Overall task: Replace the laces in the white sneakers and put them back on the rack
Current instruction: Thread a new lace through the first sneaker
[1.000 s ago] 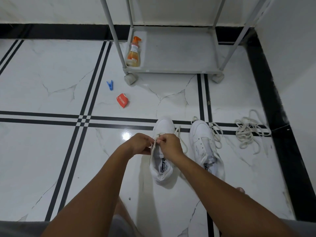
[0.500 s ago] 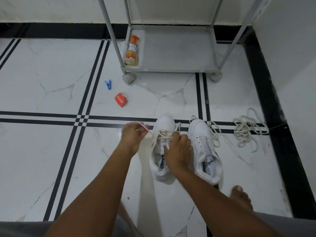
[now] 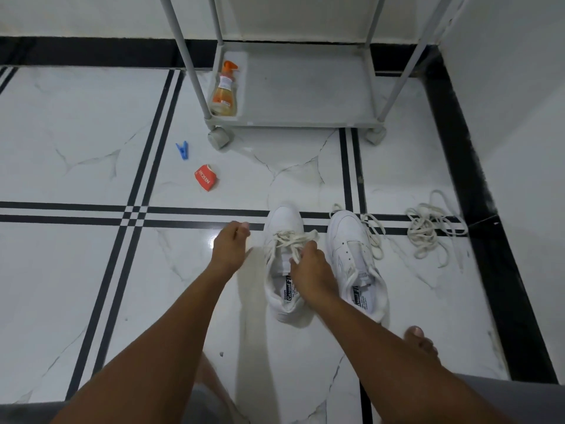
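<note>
I count two white leather sneakers [image 3: 354, 258], my right hand [image 3: 308, 270] pinching one cream lace [image 3: 290, 240], left hand [image 3: 229, 246] loosely curled, empty, one loose lace pile [image 3: 431, 231].

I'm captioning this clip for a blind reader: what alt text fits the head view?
A person's right hand grips the laces of the left sneaker on a marble floor, while the left hand hovers beside it. The other sneaker sits alongside, with loose laces to the right and a rack behind.
</note>
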`<state>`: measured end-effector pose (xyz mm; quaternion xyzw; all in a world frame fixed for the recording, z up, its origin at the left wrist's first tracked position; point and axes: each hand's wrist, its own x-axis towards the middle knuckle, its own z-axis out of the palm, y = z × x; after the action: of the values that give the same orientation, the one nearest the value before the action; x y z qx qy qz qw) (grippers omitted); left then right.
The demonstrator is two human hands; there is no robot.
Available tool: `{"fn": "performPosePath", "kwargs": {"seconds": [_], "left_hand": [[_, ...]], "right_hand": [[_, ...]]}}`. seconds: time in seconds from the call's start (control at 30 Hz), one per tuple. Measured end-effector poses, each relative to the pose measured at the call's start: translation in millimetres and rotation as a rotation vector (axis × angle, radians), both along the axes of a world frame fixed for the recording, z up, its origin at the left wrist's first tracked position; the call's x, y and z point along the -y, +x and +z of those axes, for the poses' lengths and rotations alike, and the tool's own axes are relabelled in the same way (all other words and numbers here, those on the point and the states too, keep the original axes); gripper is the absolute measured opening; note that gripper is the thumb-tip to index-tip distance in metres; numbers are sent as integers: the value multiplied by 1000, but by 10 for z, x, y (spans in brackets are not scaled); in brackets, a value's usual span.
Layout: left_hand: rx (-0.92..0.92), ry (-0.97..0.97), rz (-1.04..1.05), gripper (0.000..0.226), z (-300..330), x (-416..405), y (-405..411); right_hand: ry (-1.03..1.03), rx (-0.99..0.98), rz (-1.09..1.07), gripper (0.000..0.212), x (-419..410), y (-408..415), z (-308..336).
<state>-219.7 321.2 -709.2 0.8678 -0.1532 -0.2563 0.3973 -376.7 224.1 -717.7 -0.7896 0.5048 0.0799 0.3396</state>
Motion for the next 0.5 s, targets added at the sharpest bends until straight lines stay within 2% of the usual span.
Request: {"fn": "performPosePath", "kwargs": {"seconds": [0.07, 0.13, 0.23, 0.3, 0.37, 0.43, 0.5], "left_hand": [[-32, 107, -255, 26, -8, 52, 17], [-79, 232, -419, 21, -46, 81, -31], [-118, 357, -496, 36, -17, 39, -71], [-260, 321, -487, 36, 94, -10, -18], [-435, 131, -335, 26, 200, -25, 63], [-608, -219, -57, 17, 310, 3, 125], [-910, -632, 266, 22, 405, 80, 187]], "right_hand": [[5, 1, 6, 38, 0, 7, -1], [-2, -1, 4, 38, -1, 3, 7], [-10, 5, 1, 37, 1, -11, 12], [-5, 2, -5, 37, 4, -16, 9], [0, -2, -9, 38, 8, -10, 6], [11, 0, -13, 38, 9, 2, 8], [30, -1, -31, 38, 15, 6, 13]]}}
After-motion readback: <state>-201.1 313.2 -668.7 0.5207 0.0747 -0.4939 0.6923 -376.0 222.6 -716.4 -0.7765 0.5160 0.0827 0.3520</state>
